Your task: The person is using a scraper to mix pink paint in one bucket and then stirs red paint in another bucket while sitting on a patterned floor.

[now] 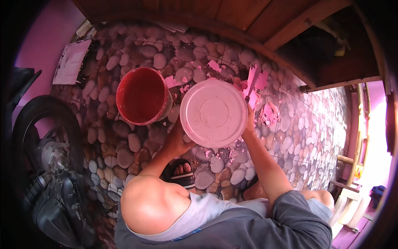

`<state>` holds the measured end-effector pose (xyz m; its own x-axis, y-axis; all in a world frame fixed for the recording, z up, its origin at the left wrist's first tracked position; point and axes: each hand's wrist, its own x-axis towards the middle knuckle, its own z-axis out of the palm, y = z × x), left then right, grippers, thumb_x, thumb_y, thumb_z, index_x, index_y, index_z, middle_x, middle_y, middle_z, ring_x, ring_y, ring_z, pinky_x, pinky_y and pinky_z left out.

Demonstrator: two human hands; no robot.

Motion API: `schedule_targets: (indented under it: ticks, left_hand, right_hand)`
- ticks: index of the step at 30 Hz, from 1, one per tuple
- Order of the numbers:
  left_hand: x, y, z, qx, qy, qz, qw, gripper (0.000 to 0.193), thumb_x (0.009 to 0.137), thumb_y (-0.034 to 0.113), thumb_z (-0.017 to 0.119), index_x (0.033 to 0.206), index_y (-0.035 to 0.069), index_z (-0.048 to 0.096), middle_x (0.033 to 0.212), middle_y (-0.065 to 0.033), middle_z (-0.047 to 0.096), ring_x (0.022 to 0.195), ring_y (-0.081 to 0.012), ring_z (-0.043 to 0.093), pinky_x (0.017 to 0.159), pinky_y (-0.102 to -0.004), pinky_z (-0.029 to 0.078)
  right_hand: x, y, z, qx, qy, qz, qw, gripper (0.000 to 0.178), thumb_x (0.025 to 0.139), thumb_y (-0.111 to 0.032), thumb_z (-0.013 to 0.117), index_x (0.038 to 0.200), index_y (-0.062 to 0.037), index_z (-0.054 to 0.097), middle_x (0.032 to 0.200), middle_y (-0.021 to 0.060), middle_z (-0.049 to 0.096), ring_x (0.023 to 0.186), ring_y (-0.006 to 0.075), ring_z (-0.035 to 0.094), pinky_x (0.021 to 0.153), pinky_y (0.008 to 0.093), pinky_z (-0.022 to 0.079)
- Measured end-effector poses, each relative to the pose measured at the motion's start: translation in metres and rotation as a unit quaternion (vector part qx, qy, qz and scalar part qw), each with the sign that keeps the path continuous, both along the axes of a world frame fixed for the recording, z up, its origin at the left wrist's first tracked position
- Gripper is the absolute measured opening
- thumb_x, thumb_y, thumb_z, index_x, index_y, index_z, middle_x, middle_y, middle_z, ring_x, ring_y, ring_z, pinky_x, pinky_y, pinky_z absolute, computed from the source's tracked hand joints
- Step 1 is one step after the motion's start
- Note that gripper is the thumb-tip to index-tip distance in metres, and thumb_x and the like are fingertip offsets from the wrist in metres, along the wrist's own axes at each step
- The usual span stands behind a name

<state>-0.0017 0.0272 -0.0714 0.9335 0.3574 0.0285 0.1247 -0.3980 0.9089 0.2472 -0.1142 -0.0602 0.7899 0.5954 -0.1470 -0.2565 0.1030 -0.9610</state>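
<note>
A pale, round plastic bucket lid (214, 111) with raised rings faces up in front of me, smeared with pinkish stains. My left hand (181, 139) grips its lower left edge, and my right hand (250, 122) grips the right edge. The fingers of both hands are largely hidden beneath it. Whether a bucket is under the lid cannot be seen. Just left of it stands an open red-lined bucket (143, 97) with a stained rim. A narrow knife-like tool (251, 88) lies beyond my right hand among pink flakes (270, 114).
Pebble-patterned flooring (120, 141) surrounds me, with more pink scraps scattered on it. A motorbike (52, 166) stands at the left. Wooden furniture (240, 16) spans the far side. A stained white board (71, 62) rests at the far left. My sandalled foot (182, 170) is below the lid.
</note>
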Motion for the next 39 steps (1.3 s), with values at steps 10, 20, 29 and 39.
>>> schedule_targets:
  ticks: [10, 20, 29, 39]
  left_hand:
    - [0.021, 0.006, 0.049, -0.042, -0.081, 0.071, 0.993, 0.096, 0.084, 0.028, 0.073, 0.149, -0.001, 0.009, 0.134, -0.0241, 0.048, 0.120, -0.0289, 0.054, 0.095, -0.0388, 0.046]
    - [0.058, 0.042, 0.083, -0.568, -0.040, 0.126, 0.813, 0.072, 0.098, 0.057, 0.034, 0.143, 0.001, 0.033, 0.131, -0.0174, 0.054, 0.119, -0.0273, 0.054, 0.094, -0.0389, 0.045]
    - [0.005, 0.040, 0.156, -0.471, 0.001, 0.041, 0.881, 0.058, 0.102, 0.043, 0.036, 0.136, -0.003, 0.043, 0.127, -0.0176, 0.057, 0.117, -0.0269, 0.056, 0.096, -0.0398, 0.045]
    - [-0.033, -0.008, 0.330, -0.104, -0.057, 0.111, 0.987, 0.054, 0.090, 0.038, 0.061, 0.122, -0.005, 0.056, 0.106, -0.0189, 0.066, 0.098, -0.0305, 0.065, 0.088, -0.0377, 0.049]
  right_hand:
    - [0.024, 0.020, 0.058, -0.283, -0.149, 0.011, 0.947, 0.036, 0.095, -0.032, 0.054, 0.100, 0.0036, 0.062, 0.082, 0.0087, 0.066, 0.074, 0.0139, 0.060, 0.064, 0.0305, 0.046]
    - [0.054, 0.071, 0.129, -0.259, -0.033, 0.108, 0.959, 0.043, 0.097, -0.035, 0.052, 0.105, 0.0073, 0.055, 0.094, 0.0186, 0.070, 0.077, 0.0239, 0.069, 0.071, 0.0334, 0.052]
    - [0.051, 0.074, 0.091, -0.282, -0.123, 0.137, 0.942, 0.046, 0.095, -0.037, 0.051, 0.101, 0.0074, 0.059, 0.084, 0.0204, 0.069, 0.071, 0.0264, 0.070, 0.063, 0.0384, 0.053]
    - [0.080, 0.093, 0.080, -0.332, -0.550, 0.211, 0.736, 0.043, 0.092, -0.038, 0.052, 0.111, 0.0006, 0.055, 0.077, 0.0251, 0.065, 0.076, 0.0382, 0.068, 0.065, 0.0480, 0.053]
